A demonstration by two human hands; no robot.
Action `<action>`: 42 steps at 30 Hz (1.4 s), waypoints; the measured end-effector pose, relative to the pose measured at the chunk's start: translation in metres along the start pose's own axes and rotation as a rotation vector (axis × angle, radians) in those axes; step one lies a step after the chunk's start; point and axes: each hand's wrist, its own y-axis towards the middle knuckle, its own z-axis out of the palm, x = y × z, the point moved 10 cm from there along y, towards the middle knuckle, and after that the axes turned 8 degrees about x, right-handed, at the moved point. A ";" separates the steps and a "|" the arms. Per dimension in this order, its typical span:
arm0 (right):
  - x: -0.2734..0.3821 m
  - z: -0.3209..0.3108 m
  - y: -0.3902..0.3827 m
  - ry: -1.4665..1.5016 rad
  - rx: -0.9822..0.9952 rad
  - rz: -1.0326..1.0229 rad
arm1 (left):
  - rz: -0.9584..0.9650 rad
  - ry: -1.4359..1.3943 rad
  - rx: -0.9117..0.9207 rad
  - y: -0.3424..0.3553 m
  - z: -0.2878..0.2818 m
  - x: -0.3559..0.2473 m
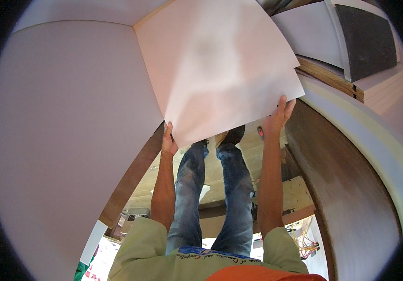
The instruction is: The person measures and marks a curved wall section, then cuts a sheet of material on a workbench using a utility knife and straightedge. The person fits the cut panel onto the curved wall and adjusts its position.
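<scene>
A large, glossy white sheet (220,84) stretches away in front of me, its near edge above my shoes. My left hand (169,140) grips its near left corner, with the thumb on top. At the near right corner my right hand (280,116) holds the edge, fingers partly hidden. A step in the right edge suggests two overlapping layers, but I cannot tell for sure. On the left, the sheet's edge lies against or very near a tall pale panel (70,112).
Brown-edged boards flank me, including a curved one (347,173) at right. Beyond it stands a stack of wooden boards (379,89) with a dark panel (368,37) above. A red and black tool (260,132) lies by my foot. Coloured wires (307,243) hang at lower right.
</scene>
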 end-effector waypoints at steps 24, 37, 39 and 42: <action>-0.228 -0.091 0.061 0.120 -0.088 0.404 | -0.018 0.096 -0.065 0.071 -0.043 0.041; -0.239 -0.123 0.081 -0.426 -0.151 0.449 | -0.191 0.633 -0.251 0.108 -0.110 0.058; -0.241 -0.127 0.083 -0.463 -0.140 0.506 | -0.197 0.642 -0.233 0.109 -0.110 0.058; -0.247 -0.134 0.084 -0.442 -0.094 0.612 | -0.191 0.650 -0.217 0.108 -0.109 0.057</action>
